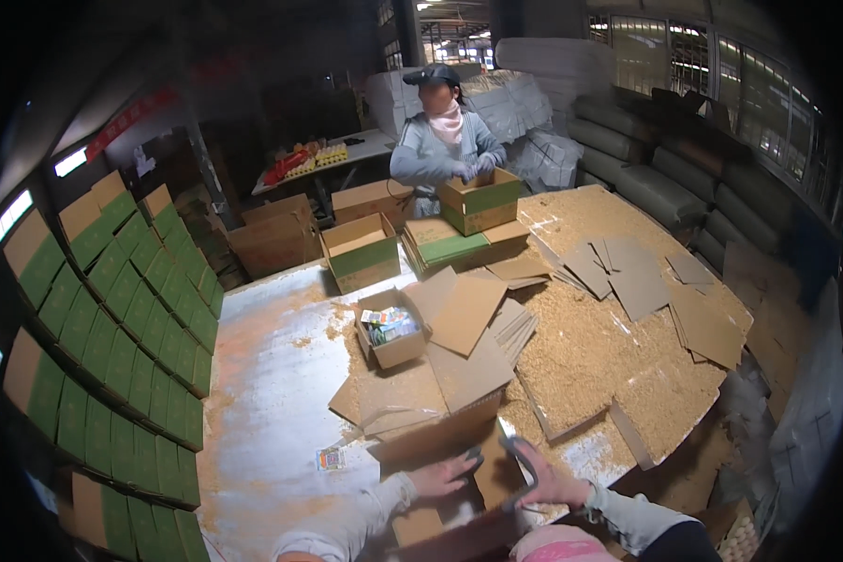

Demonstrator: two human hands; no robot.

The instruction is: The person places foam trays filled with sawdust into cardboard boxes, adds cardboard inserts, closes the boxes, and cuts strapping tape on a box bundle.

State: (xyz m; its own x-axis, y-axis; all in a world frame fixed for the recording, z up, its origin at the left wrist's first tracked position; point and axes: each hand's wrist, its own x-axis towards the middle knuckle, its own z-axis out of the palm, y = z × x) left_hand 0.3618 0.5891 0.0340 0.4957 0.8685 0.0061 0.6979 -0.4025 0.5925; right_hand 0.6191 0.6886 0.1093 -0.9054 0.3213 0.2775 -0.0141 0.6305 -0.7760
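Note:
An open cardboard box (pixel 500 469) stands before me at the near edge of the table, its flaps up. My left hand (pixel 441 478) reaches over the box with fingers stretched out, their tips dark. At the box's right side, my right hand (pixel 551 476) has its dark-tipped thumb and fingers spread wide beside the upright flap; whether they touch it is unclear. Just beyond lie flat cardboard sheets (pixel 400 386). A small carton (pixel 392 355) holding colourful printed packets (pixel 390 324) rests on them. One printed card (pixel 331 459) lies on the white tabletop (pixel 274 393).
Green-and-brown boxes (pixel 119 302) are stacked along the left. Loose husk-like filling (pixel 569 351) and cardboard pieces (pixel 643 281) cover the table's right. Across the table a co-worker (pixel 446 140) handles an open green box (pixel 481 200); another open box (pixel 362 253) stands nearby. Egg trays (pixel 736 537) sit lower right.

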